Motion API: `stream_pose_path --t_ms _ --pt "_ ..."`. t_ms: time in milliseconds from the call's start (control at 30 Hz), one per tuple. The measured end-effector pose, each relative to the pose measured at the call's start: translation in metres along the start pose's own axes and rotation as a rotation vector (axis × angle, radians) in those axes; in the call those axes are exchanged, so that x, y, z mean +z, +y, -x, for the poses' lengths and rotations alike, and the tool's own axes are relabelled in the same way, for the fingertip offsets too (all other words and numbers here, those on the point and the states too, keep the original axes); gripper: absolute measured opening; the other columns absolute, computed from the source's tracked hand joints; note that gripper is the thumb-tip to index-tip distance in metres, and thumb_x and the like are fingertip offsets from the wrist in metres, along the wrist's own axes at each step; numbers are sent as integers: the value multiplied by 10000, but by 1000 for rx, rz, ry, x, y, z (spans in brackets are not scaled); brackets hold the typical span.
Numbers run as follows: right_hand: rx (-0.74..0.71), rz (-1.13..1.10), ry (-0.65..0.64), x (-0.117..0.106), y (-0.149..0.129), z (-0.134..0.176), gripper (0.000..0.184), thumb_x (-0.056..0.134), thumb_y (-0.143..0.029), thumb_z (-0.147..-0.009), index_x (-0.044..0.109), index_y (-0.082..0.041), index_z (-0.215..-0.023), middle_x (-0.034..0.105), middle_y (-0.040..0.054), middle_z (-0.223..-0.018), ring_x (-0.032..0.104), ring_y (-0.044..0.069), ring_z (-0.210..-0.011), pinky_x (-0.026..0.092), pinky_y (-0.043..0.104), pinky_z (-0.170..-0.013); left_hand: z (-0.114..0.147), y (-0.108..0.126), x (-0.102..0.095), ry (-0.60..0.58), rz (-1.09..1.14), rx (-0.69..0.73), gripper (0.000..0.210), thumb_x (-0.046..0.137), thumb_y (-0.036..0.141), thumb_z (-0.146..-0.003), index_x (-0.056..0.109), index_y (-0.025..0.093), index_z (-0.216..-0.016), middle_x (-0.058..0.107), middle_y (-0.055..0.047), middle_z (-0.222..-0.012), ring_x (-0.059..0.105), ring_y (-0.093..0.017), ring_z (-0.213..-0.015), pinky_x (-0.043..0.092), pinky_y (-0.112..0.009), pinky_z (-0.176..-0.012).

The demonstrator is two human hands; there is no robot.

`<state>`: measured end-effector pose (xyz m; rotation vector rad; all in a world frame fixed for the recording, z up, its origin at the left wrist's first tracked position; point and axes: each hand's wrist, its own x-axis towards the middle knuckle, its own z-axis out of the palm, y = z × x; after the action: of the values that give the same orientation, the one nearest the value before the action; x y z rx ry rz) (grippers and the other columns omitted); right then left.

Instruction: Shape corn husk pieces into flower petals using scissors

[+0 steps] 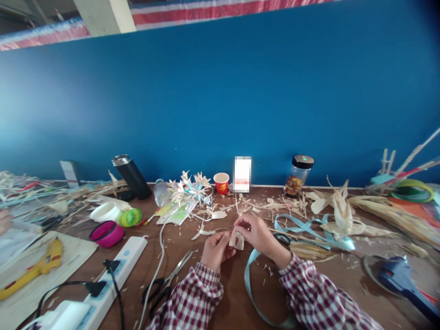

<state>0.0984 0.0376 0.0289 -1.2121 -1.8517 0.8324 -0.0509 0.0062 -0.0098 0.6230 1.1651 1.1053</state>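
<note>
Between my two hands is a small pale piece of dried corn husk [236, 240], held above the brown table. My left hand [216, 250] pinches its left edge, fingers curled. From above and to the right, my right hand [253, 231] grips its upper edge between thumb and fingertips. The fingers partly cover the husk. Below my right wrist a light-blue ribbon [250, 279] curves across the table. A pair of scissors [172, 275] with black handles lies left of my left forearm, blades parted.
A white power strip [118, 270] and yellow glue gun [37, 270] lie left; a blue glue gun [402, 275] sits right. Husk flowers [190, 188], a red paper cup [221, 184], a black thermos [132, 176] and a glass jar [298, 176] stand along the blue partition. Another person's hand [4, 221] shows far left.
</note>
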Motion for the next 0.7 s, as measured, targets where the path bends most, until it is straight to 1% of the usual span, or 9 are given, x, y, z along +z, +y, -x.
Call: stream_pose_path --t_ms 167,233,300,400,533,700 --pt "7 -45 -39 2 -1 1 54 584 -152 -765 635 -163 -752 669 12 -704 601 131 -635 444 216 -600 2 -2 0 -46 -107 79 442 749 489 -598 719 111 -827 679 -54 -681 624 -130 -634 494 -202 -543" --pt "2 -50 -45 4 1 2 55 589 -163 -772 642 -165 -756 668 9 -708 596 128 -637 440 215 -602 1 -4 -1 -18 -154 114 418 742 474 -606 720 107 -805 674 -44 -644 618 -131 -616 492 -209 -545" --pt "9 -67 -42 7 4 2 52 603 -186 -773 650 -163 -772 670 10 -713 595 129 -646 441 217 -605 0 -5 -2 36 -179 159 396 729 466 -616 714 100 -768 668 -37 -606 600 -124 -569 487 -216 -536" --pt "28 -113 -40 10 8 1 101 634 -241 -767 658 -156 -814 675 19 -736 597 136 -664 453 222 -611 -1 -5 -2 81 -183 210 378 715 460 -621 702 97 -727 660 -30 -580 571 -116 -516 478 -224 -520" --pt "34 -132 -35 11 8 0 165 640 -317 -773 655 -155 -803 676 23 -737 594 139 -664 460 229 -611 0 -4 0 121 -169 231 381 712 461 -615 699 94 -720 653 -34 -568 561 -120 -497 463 -227 -501" --pt "31 -155 -47 11 6 1 152 631 -309 -777 661 -160 -767 676 16 -701 597 137 -645 456 222 -591 4 -2 3 132 -184 229 363 717 454 -601 699 102 -688 652 -38 -558 561 -125 -497 459 -230 -499"
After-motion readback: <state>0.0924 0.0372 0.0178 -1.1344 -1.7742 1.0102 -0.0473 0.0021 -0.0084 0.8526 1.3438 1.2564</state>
